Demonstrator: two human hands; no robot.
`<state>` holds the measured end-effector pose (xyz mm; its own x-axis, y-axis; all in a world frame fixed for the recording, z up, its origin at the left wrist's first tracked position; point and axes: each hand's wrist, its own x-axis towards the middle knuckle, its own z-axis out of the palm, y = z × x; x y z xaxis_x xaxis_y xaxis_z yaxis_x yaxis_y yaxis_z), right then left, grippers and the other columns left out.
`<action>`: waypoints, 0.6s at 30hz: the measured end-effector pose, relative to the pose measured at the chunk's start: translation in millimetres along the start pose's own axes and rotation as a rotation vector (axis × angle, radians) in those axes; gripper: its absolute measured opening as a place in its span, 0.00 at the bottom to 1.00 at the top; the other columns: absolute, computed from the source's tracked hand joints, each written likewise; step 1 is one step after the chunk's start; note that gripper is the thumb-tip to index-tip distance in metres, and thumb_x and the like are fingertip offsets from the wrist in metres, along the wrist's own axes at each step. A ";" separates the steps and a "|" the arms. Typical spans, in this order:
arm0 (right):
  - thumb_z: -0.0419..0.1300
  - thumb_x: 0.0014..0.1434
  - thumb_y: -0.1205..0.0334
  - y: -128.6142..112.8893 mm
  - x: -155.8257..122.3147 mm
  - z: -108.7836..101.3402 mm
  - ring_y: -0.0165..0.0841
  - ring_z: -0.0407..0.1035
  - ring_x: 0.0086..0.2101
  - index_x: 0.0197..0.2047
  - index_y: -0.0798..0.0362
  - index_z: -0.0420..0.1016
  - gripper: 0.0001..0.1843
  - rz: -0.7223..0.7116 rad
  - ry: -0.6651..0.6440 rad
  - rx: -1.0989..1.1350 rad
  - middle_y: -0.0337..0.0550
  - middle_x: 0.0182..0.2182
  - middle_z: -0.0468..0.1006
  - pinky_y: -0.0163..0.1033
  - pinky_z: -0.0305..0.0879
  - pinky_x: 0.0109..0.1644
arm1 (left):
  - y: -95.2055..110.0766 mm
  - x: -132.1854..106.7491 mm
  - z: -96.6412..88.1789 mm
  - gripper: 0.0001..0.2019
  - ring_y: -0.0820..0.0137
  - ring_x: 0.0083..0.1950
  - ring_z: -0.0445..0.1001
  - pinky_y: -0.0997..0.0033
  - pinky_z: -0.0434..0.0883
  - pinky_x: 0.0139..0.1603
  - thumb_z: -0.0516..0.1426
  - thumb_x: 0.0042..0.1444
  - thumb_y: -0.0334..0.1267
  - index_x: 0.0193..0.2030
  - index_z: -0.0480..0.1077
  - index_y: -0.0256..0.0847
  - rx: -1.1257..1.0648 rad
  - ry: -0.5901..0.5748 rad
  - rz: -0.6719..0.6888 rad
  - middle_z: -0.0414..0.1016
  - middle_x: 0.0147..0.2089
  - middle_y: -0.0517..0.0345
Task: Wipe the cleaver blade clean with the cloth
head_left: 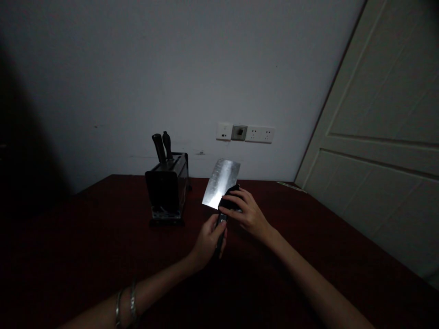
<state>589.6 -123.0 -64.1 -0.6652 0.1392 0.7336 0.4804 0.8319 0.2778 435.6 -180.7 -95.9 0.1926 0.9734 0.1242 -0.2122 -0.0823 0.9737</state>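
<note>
A cleaver [222, 179] is held up over the table, its broad shiny blade tilted and pointing toward the wall. My left hand [208, 235] is wrapped round its dark handle [221, 219] below the blade. In my right hand [249, 212] is a small black object [229, 197], pressed close to the lower right side of the blade. Its kind is hard to make out in the dim light, and my fingers cover part of it. A bright reflection shows on the blade beside it.
On the left of the dark red table [113, 237] stands a black knife block [166, 192] with two dark-handled knives [163, 147] in it. Wall sockets [259, 134] sit on the wall behind. A white panelled door [380, 137] slants along the right side.
</note>
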 end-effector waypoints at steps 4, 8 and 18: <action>0.55 0.56 0.68 -1.2 -0.1 1.7 0.42 0.53 0.54 0.54 0.43 0.66 0.22 0.029 -0.054 -0.022 0.46 0.54 0.64 0.57 0.54 0.55 | -1.9 0.4 -0.5 0.15 0.82 0.12 0.57 0.83 0.57 0.08 0.53 0.51 0.49 0.32 0.56 0.40 0.004 0.016 0.002 0.59 0.21 0.70; 0.53 0.57 0.70 2.4 -0.9 -1.0 0.41 0.54 0.54 0.53 0.43 0.66 0.21 0.011 -0.041 0.011 0.45 0.53 0.64 0.56 0.55 0.54 | -5.6 0.9 -1.2 0.15 0.82 0.12 0.57 0.82 0.57 0.07 0.53 0.51 0.50 0.32 0.56 0.40 -0.029 0.007 -0.006 0.60 0.21 0.70; 0.54 0.58 0.67 -4.3 3.4 -3.8 0.41 0.55 0.52 0.51 0.43 0.68 0.19 0.030 -0.024 0.010 0.46 0.52 0.66 0.54 0.57 0.51 | -0.5 -3.3 2.4 0.15 0.82 0.12 0.56 0.83 0.56 0.08 0.54 0.51 0.50 0.31 0.55 0.41 -0.014 0.014 -0.015 0.57 0.20 0.71</action>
<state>587.5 -128.1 -60.4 -0.6641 0.1771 0.7264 0.4948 0.8324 0.2494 437.3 -184.4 -96.3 0.1822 0.9775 0.1064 -0.2223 -0.0645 0.9728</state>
